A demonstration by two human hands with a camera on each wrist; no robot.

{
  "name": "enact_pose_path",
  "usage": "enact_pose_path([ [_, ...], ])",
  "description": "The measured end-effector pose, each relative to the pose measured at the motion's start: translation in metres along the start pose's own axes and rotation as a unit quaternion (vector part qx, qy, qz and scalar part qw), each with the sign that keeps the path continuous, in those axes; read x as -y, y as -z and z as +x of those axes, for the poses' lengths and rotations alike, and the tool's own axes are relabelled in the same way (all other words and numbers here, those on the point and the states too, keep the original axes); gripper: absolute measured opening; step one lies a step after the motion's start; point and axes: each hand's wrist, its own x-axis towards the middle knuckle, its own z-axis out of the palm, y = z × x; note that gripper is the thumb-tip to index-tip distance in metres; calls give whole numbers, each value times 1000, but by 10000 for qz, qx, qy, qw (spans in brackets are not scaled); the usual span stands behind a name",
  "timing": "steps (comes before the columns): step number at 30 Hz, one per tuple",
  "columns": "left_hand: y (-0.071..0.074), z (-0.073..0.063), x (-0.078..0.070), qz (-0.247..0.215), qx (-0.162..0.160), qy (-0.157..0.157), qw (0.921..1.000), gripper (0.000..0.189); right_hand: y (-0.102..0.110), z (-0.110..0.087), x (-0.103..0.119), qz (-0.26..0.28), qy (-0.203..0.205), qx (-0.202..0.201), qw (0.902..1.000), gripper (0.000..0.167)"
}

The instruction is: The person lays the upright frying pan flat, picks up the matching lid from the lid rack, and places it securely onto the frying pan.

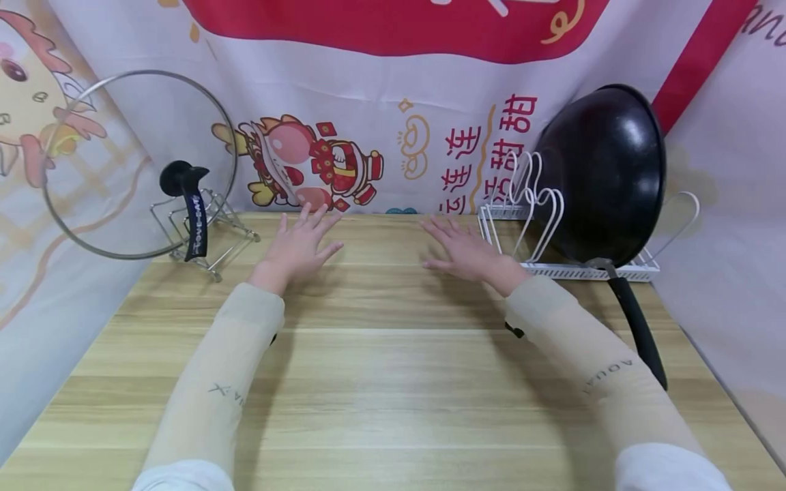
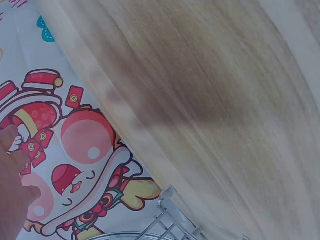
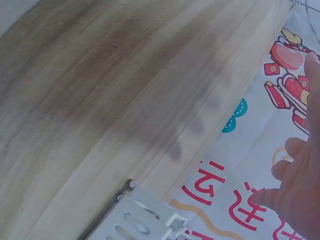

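My left hand [image 1: 302, 247] is held out over the back of the wooden table, fingers spread and nothing in them. To its left a round glass lid [image 1: 140, 257] with a black knob and handle [image 1: 195, 217] stands upright in a small wire rack [image 1: 228, 217]. My right hand [image 1: 463, 252] also reaches forward with spread fingers, holding nothing. Just right of it is a white rack [image 1: 552, 271], where a black wok [image 1: 604, 170] stands on its side, its long handle [image 1: 638, 327] pointing down toward the front. Part of each hand shows at the edge of its own wrist view.
The wooden table [image 1: 393, 389] runs up to a printed cloth [image 1: 368, 88] hanging along its back edge. White wire dividers [image 1: 546, 218] rise from the right rack. More cloth flanks the table on both sides.
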Motion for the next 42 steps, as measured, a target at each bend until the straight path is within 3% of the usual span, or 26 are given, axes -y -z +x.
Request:
enact_pose_path([
  [15,1,2,2,-127,-209,-35,9997,68,-6,-26,-7,207,322,-67,9992,87],
  [25,2,2,-5,-147,-538,-318,9979,63,-10,-41,-8,425,423,-160,9981,86],
  [33,3,2,-15,-600,-771,-393,9944,58,-8,-51,-14,699,390,-256,9965,84],
  [42,2,4,-25,-787,-982,-556,9905,55,-1,-67,-16,867,277,-383,9951,81],
])
